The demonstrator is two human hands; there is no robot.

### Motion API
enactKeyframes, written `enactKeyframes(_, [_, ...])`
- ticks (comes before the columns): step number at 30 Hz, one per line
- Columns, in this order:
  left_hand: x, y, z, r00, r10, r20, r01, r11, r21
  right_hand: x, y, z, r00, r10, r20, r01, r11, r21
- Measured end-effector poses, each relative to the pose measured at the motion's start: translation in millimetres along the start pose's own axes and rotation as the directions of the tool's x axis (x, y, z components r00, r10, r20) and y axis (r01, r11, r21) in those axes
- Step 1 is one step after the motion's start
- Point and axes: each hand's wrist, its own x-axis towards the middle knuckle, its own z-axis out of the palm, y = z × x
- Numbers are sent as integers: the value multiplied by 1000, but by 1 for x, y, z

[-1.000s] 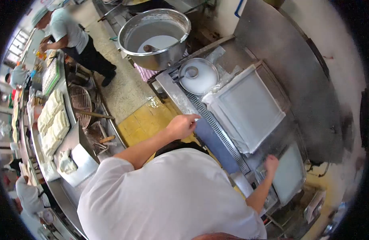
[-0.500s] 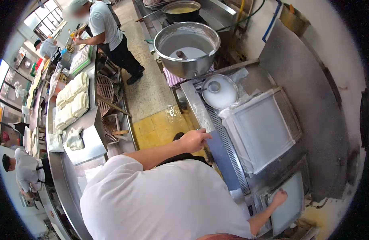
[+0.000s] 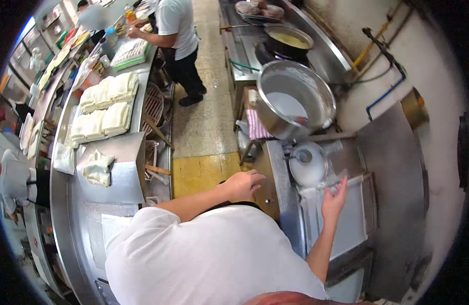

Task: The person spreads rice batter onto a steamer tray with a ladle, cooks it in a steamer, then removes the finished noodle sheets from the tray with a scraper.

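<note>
My right hand (image 3: 334, 199) is raised with its fingers stretched apart and nothing in it. It hovers over the corner of a framed square tray (image 3: 345, 224) covered with a white sheet, close to a round pan (image 3: 316, 175) of white liquid with a ladle (image 3: 303, 156) in it. My left hand (image 3: 244, 185) hangs in front of my body with its fingers curled in, and I see nothing in them. Past the pan, a large steel bowl (image 3: 328, 101) holds more white liquid. Below the covered tray, a second square tray (image 3: 352, 285) is partly hidden by my right arm.
At left, a steel counter (image 3: 82, 213) carries stacks of folded white sheets (image 3: 116, 118) and a crumpled cloth (image 3: 98, 168). Another person (image 3: 176, 40) stands in the aisle by that counter. Behind the bowl sits a dark pot (image 3: 289, 40) of yellowish liquid. A steel panel (image 3: 397, 152) rises at right.
My right hand has left the lower tray and moved up to the covered tray, its fingers now spread. My left hand stays in front of me, fingers curled. The view has shifted.
</note>
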Motion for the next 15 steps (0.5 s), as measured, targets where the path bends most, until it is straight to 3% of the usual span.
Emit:
enactKeyframes(1, [1, -16, -11, 1000, -11, -21, 11, 1000, -6, 13, -31, 15, 1000, -19, 14, 19, 1000, -5])
enactKeyframes(3, [0, -45, -31, 996, -17, -84, 18, 1000, 10, 34, -84, 42, 971, -237, 40, 240, 969, -60])
enactKeyframes(4, [0, -53, -45, 995, -30, -97, 30, 1000, 3, 45, -104, 54, 967, -248, 56, 251, 966, -62])
enactKeyframes(7, [14, -71, -83, 989, -89, -118, 87, 996, -20, 71, -166, 83, 764, -629, 146, 639, 705, -308])
enactKeyframes(8, [22, -77, -91, 988, -54, -145, 52, 999, -15, 79, -176, 93, 759, -633, 153, 645, 699, -309])
enactKeyframes(10, [40, -81, -109, 985, -22, -172, 20, 1000, -16, 92, -187, 109, 749, -547, 374, 639, 746, -188])
enactKeyframes(11, [51, -80, -119, 978, 16, -207, -24, 999, -32, 101, -186, 117, 684, -630, 368, 721, 660, -209])
enactKeyframes(14, [92, -75, -141, 955, 108, -277, -128, 990, -56, 123, -200, 125, 654, -598, 462, 736, 645, -207])
enactKeyframes(15, [106, -72, -145, 938, 160, -308, -187, 981, -59, 130, -212, 125, 638, -672, 376, 767, 600, -230])
